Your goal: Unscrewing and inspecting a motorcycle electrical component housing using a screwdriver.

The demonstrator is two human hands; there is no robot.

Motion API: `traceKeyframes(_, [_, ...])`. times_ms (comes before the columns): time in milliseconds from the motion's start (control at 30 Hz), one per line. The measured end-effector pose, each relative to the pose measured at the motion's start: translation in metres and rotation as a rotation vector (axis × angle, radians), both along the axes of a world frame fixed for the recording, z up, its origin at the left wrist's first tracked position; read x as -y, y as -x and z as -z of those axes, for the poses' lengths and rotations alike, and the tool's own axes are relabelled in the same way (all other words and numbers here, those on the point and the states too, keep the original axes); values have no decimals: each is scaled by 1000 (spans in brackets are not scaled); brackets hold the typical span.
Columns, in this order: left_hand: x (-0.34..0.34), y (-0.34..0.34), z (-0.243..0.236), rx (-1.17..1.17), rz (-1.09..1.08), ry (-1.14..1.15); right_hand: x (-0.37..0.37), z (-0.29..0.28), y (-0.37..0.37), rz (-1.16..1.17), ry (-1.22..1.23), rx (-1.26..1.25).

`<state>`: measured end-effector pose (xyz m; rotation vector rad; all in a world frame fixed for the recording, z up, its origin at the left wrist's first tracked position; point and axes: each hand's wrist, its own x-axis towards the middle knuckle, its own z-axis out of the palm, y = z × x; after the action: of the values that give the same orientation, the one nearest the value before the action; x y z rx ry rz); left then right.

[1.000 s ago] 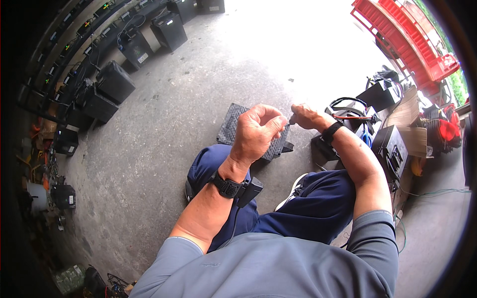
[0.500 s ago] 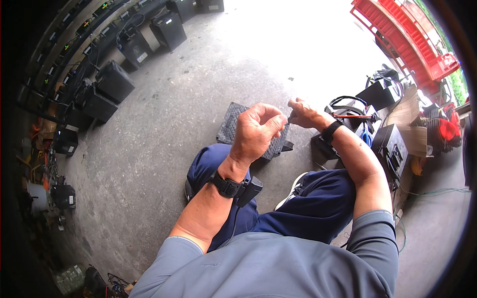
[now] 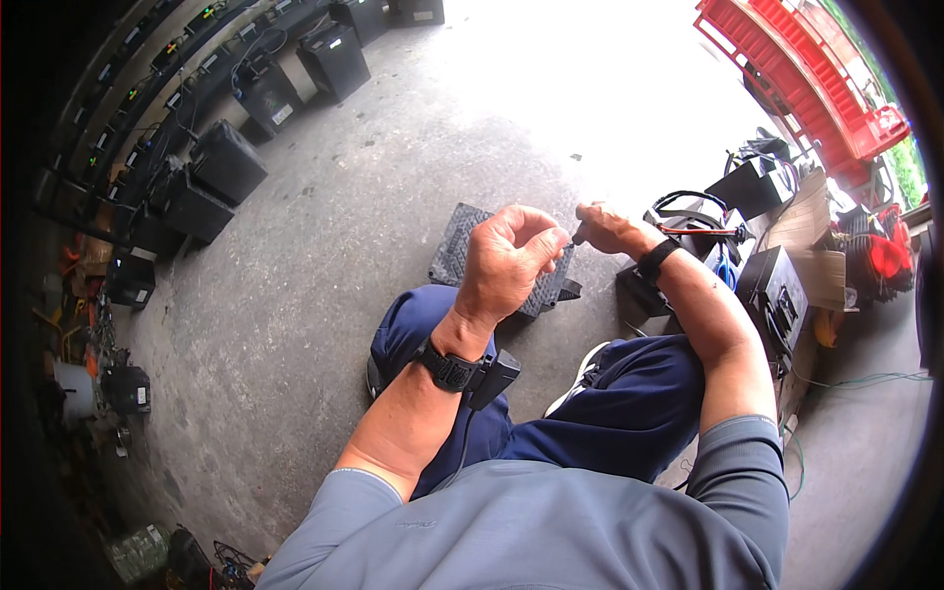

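Note:
My left hand point(image 3: 503, 258) is raised over a black box with a textured, ribbed top point(image 3: 454, 236) and a strap at its right side. Thumb and index finger are pinched together; whatever they hold is too small to make out. Just to the right, my right hand point(image 3: 612, 230) is closed, and a short dark piece point(image 3: 579, 238) sticks out from its fingers toward the left fingertips. I cannot tell what kind of thing it is. The box stands on the floor in front of my knees, partly hidden by the left hand.
To the right are black battery cases point(image 3: 775, 295) with cables, flattened cardboard point(image 3: 808, 246) and a red metal frame point(image 3: 787, 79). Black boxes point(image 3: 226, 162) line the rack at the left. A white bucket point(image 3: 74, 388) stands at the far left; a green wire point(image 3: 865, 381) trails on the right.
My right hand has shifted slightly and its fingers have turned a little, showing more of the dark piece. The left hand stays in place.

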<state>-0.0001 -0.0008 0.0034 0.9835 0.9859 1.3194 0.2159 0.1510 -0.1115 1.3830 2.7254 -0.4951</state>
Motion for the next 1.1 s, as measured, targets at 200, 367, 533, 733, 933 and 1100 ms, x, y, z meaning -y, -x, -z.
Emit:
traceKeyframes(200, [0,0,0,-1,5,1,3,-5,0,-69,-37,-75])
traceKeyframes(367, [0,0,1,-10,0,0,6,-8,1,-95,-117,65])
traceKeyframes(533, [1,0,0,-28,0,-16,5,-5,1,-30,-84,-23])
traceKeyframes(733, [0,0,-1,-18,4,-10,2,-4,0,-80,-151,40])
traceKeyframes(933, [0,1,0,-41,-5,-20,7,-9,1,-52,-105,39])
traceKeyframes(1100, [0,1,-1,-40,-2,-2,8,-14,0,-113,-164,-41])
